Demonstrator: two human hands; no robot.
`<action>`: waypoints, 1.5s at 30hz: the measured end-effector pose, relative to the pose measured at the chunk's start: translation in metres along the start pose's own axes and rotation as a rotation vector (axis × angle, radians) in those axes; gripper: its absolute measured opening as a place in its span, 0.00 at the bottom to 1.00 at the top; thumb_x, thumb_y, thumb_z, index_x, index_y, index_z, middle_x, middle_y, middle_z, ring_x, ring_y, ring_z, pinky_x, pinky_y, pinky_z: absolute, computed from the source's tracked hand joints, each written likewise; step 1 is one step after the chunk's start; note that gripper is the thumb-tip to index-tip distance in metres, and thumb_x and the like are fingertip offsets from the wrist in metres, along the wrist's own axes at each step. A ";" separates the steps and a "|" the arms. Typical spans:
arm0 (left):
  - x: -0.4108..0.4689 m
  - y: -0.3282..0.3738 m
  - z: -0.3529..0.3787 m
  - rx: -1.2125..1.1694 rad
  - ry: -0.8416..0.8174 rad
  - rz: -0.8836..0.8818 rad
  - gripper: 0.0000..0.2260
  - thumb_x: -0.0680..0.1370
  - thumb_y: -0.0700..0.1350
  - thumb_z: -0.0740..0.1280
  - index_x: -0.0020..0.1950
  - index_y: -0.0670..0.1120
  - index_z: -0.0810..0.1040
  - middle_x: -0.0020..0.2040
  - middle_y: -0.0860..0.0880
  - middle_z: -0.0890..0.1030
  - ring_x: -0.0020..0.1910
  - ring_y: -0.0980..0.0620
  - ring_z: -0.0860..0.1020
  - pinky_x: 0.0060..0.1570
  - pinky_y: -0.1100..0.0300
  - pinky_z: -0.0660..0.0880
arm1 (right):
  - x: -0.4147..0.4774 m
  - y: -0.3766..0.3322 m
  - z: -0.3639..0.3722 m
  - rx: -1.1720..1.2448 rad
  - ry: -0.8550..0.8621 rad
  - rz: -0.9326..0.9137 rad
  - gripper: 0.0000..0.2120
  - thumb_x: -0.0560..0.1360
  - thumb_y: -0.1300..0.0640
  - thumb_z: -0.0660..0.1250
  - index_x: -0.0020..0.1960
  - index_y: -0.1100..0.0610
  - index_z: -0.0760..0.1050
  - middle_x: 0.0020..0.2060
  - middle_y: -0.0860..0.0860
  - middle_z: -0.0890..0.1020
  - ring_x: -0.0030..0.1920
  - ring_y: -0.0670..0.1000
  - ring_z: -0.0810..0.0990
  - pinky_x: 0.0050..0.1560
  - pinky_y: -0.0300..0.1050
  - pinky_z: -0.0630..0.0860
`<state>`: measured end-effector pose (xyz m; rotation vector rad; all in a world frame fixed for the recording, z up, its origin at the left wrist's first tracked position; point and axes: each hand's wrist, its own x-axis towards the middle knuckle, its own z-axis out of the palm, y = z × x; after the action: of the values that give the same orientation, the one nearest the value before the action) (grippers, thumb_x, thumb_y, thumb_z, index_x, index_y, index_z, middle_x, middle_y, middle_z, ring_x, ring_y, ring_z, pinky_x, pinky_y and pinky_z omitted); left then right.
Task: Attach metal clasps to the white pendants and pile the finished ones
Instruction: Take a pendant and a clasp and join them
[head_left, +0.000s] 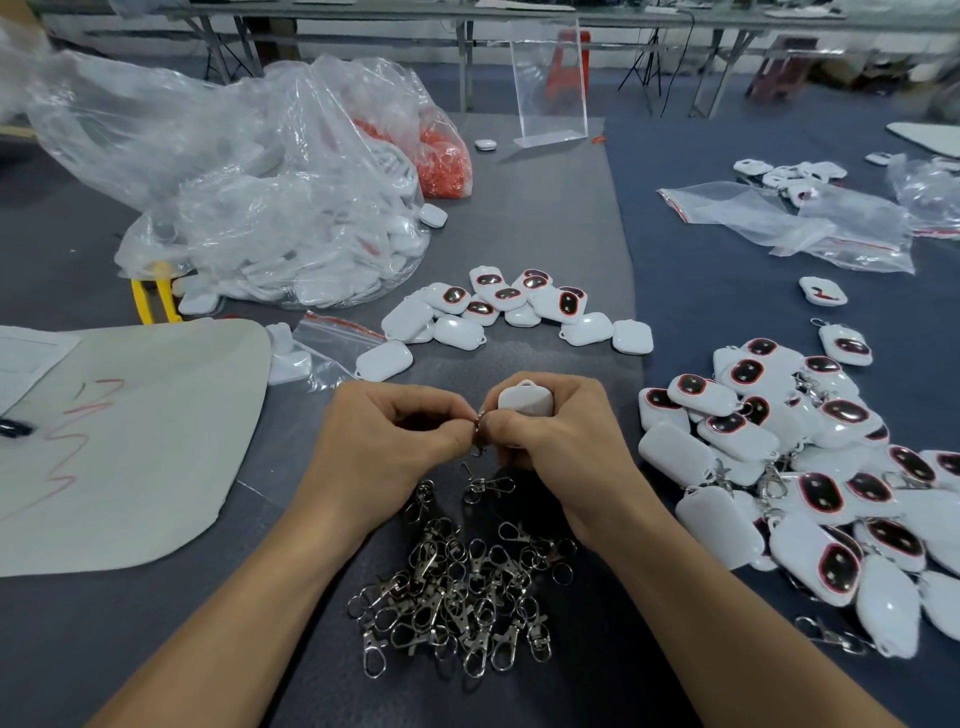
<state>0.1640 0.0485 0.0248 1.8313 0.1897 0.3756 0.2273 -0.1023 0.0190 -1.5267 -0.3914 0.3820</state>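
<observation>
Right up close: a tangled heap of metal clasps (457, 597), shiny silver swivel hooks with little split rings, way too knotted to count, sitting on the dark grey mat (545, 218). Just past that, two hands meeting in the middle: left hand (384, 436) pinching the ring of one clasp (479, 422) between thumb and fingertips, right hand (550, 431) curled round a single white pendant (524, 399), thumb pressed in beside that same ring. Smooth rounded plastic on the pendant, loop end pointing up, most of it buried in the fingers. Can't tell whether the ring is through the loop. Off to the right, the finished pile (805, 467): glossy white shells, many with a dark red-edged oval face, clasps poking out here and there, too overlapped for a proper count. On the left, a pale sheet (130, 441) with rounded corners and red scribbles. Further ahead, a dozen or so loose pendants (498, 312) without clasps, plus a small zip bag (332, 338) with a red strip. Behind those, one big crinkly clear bag (291, 249) stuffed with more white shells, yellow handles (150, 296) peeking out at its left edge, and a bag of orange-red bits (447, 161). Way back: one clear acrylic stand (550, 88), a few flat zip bags (810, 223) on the right.
</observation>
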 end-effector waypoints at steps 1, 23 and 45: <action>0.000 0.000 0.000 -0.003 -0.004 0.001 0.05 0.63 0.46 0.74 0.36 0.55 0.87 0.34 0.44 0.84 0.32 0.55 0.76 0.35 0.59 0.72 | 0.000 0.000 0.000 -0.001 -0.014 0.000 0.10 0.68 0.68 0.71 0.34 0.54 0.81 0.31 0.54 0.80 0.31 0.49 0.75 0.32 0.41 0.74; -0.003 0.008 -0.010 0.170 -0.160 0.039 0.13 0.66 0.32 0.76 0.33 0.50 0.87 0.32 0.52 0.84 0.30 0.62 0.77 0.34 0.70 0.72 | -0.001 -0.004 -0.009 -0.106 -0.198 -0.014 0.06 0.67 0.67 0.70 0.35 0.58 0.80 0.27 0.53 0.76 0.31 0.49 0.73 0.34 0.43 0.71; 0.000 -0.008 -0.004 0.653 0.074 0.223 0.01 0.66 0.48 0.71 0.37 0.54 0.81 0.32 0.56 0.77 0.37 0.57 0.75 0.36 0.71 0.67 | -0.009 -0.016 -0.012 -0.669 -0.296 -0.056 0.08 0.69 0.58 0.71 0.37 0.46 0.84 0.33 0.48 0.84 0.35 0.44 0.80 0.39 0.43 0.79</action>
<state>0.1630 0.0547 0.0184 2.4948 0.1705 0.5859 0.2247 -0.1175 0.0349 -2.1077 -0.8536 0.4605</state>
